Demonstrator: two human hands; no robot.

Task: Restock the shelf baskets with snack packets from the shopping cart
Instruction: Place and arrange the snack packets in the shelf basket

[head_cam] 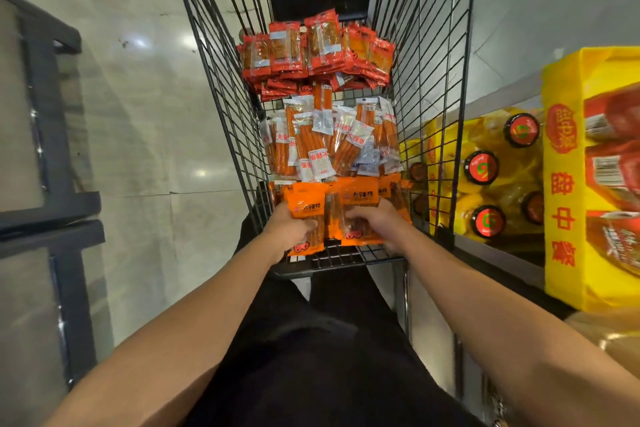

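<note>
Both hands' grips clamp orange packets: left hand [289,229] and right hand [379,220], long axes pointing away, inside cart [429,87].

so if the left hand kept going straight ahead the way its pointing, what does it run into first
Probably the pile of clear packets of orange sticks with white labels, just past the orange snack packets that the left hand grips at the near end of the black wire shopping cart. Depth is hard to judge here.

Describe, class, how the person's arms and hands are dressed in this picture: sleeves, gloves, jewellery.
Both forearms are bare with no sleeves in view. The left hand and the right hand wear no gloves, and no rings, watch or bracelets are visible. Dark clothing covers the body below.
</note>
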